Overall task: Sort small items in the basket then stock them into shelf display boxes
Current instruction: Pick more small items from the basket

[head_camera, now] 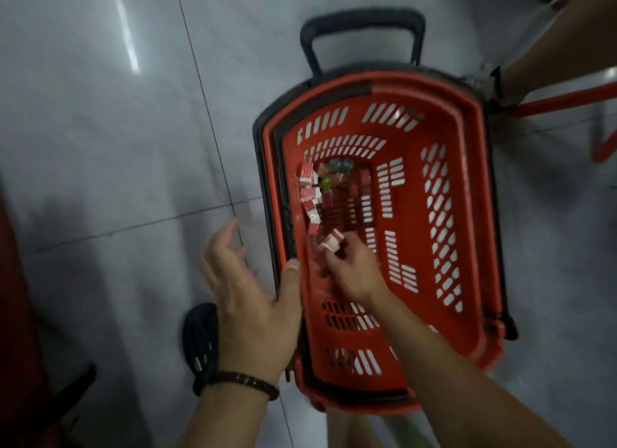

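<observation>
head view: right hand (350, 267) pinches a packet (332, 240) in the basket (480, 180); left hand (253, 300) relaxed at its nine o'clock rim. packet likely light, stiff: pinch its sides.

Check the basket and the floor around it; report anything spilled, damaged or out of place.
Nothing stands out. The basket looks intact, the red-and-white packets lie loose along its left wall, and none shows on the floor. The right hand pinches one packet.
</observation>
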A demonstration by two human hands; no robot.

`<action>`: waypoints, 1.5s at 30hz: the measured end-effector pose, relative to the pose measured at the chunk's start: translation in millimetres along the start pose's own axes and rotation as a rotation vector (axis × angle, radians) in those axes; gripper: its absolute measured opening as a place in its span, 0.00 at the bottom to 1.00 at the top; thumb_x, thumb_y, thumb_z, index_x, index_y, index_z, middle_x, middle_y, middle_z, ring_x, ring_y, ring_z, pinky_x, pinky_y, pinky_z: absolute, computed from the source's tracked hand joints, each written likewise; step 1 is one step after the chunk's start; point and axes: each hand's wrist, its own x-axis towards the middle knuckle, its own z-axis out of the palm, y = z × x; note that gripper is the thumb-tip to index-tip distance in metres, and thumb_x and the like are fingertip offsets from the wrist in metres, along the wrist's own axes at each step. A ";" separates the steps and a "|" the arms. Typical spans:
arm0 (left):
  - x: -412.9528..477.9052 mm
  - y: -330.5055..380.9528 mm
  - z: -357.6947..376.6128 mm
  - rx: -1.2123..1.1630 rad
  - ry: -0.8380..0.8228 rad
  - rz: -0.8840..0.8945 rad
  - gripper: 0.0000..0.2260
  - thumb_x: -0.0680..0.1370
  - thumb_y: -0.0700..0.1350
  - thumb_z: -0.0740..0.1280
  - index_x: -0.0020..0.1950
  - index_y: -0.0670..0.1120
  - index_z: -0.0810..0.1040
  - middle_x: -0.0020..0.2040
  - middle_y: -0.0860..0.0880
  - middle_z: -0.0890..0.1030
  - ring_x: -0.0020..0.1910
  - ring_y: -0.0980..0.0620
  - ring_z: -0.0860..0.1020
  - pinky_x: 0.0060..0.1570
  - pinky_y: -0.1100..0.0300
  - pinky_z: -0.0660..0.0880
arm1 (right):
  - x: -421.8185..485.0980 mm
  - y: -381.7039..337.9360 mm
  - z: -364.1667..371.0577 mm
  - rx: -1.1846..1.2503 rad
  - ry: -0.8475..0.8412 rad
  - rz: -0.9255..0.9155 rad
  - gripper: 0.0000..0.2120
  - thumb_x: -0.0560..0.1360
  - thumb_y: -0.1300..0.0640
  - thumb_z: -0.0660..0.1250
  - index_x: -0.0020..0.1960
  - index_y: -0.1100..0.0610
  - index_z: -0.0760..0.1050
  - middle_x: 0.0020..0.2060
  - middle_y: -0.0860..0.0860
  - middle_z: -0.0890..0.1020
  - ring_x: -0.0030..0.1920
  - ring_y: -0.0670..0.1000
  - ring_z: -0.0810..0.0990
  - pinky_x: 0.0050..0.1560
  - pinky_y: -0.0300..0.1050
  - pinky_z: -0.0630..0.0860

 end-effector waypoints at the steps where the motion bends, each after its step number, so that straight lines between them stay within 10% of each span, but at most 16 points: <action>1: -4.8 10.9 -10.6 -0.017 -0.008 -0.054 0.26 0.78 0.52 0.72 0.72 0.62 0.64 0.70 0.60 0.66 0.69 0.57 0.72 0.61 0.57 0.75 | -26.5 -22.8 -9.7 0.055 -0.009 -0.028 0.08 0.80 0.52 0.75 0.56 0.50 0.77 0.45 0.45 0.87 0.42 0.38 0.86 0.40 0.31 0.78; 4: -21.1 54.1 -47.9 -0.139 -0.148 -0.213 0.04 0.83 0.58 0.65 0.56 0.64 0.79 0.56 0.62 0.83 0.57 0.64 0.81 0.55 0.58 0.80 | -109.2 -105.8 -38.2 0.108 -0.081 -0.158 0.10 0.79 0.50 0.76 0.57 0.47 0.78 0.48 0.46 0.88 0.48 0.44 0.87 0.47 0.43 0.84; 11: -111.2 222.0 -200.6 -0.758 -0.454 -0.467 0.23 0.81 0.63 0.61 0.61 0.50 0.87 0.61 0.42 0.86 0.62 0.43 0.84 0.66 0.42 0.76 | -302.1 -303.8 -90.3 -0.316 -0.133 -0.575 0.13 0.75 0.42 0.72 0.56 0.42 0.73 0.47 0.42 0.82 0.48 0.43 0.82 0.48 0.48 0.82; 21: -286.1 295.9 -426.7 -0.627 -0.082 -0.145 0.20 0.82 0.60 0.61 0.58 0.45 0.82 0.42 0.47 0.79 0.41 0.48 0.74 0.44 0.50 0.70 | -537.4 -463.4 -69.9 -0.529 -0.324 -0.997 0.13 0.72 0.37 0.72 0.50 0.41 0.75 0.46 0.40 0.77 0.46 0.40 0.77 0.45 0.36 0.72; 38: -586.0 129.1 -681.7 -0.939 0.519 0.049 0.15 0.78 0.32 0.57 0.52 0.43 0.82 0.37 0.44 0.77 0.34 0.47 0.70 0.33 0.57 0.66 | -861.9 -470.3 180.4 -0.112 -0.853 -0.985 0.07 0.82 0.59 0.72 0.45 0.58 0.83 0.36 0.56 0.86 0.36 0.55 0.85 0.37 0.46 0.79; 45: -652.7 99.6 -747.6 -0.958 0.822 0.198 0.09 0.80 0.50 0.70 0.51 0.44 0.81 0.37 0.44 0.70 0.31 0.50 0.66 0.30 0.56 0.62 | -947.8 -484.8 249.7 0.017 -1.136 -0.888 0.08 0.83 0.61 0.70 0.48 0.64 0.83 0.38 0.65 0.85 0.35 0.58 0.83 0.37 0.46 0.80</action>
